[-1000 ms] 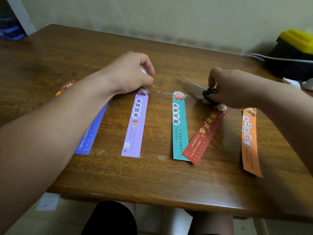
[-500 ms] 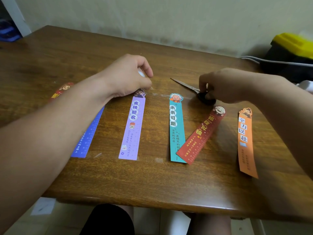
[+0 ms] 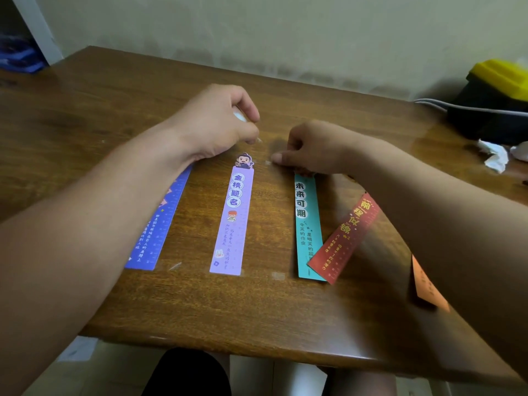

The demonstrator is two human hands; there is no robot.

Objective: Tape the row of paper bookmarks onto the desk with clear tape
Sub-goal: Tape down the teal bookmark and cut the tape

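Five paper bookmarks lie in a row on the wooden desk [image 3: 100, 115]: blue [image 3: 160, 224], purple [image 3: 233, 221], teal [image 3: 307, 224], red [image 3: 347, 235] lying slanted over the teal one's lower corner, and orange [image 3: 428, 284], mostly hidden by my right forearm. My left hand [image 3: 220, 121] hovers just above the purple bookmark's top, closed on a whitish tape roll [image 3: 239, 115]. My right hand [image 3: 308, 147] covers the teal bookmark's top. Its thumb and forefinger pinch a clear tape strip [image 3: 268, 162] against the desk. No scissors are visible.
A black and yellow box [image 3: 497, 104] with a grey cable [image 3: 445, 105] stands at the back right, and crumpled white paper [image 3: 494, 157] lies beside it. Bits of tape [image 3: 278, 275] stick to the desk near the bookmarks' lower ends. The desk's front edge is close to my knees.
My right hand has moved left from the scissors near the red bookmark to the gap between the purple and teal bookmarks. The scissors are out of sight. My left hand has barely moved.
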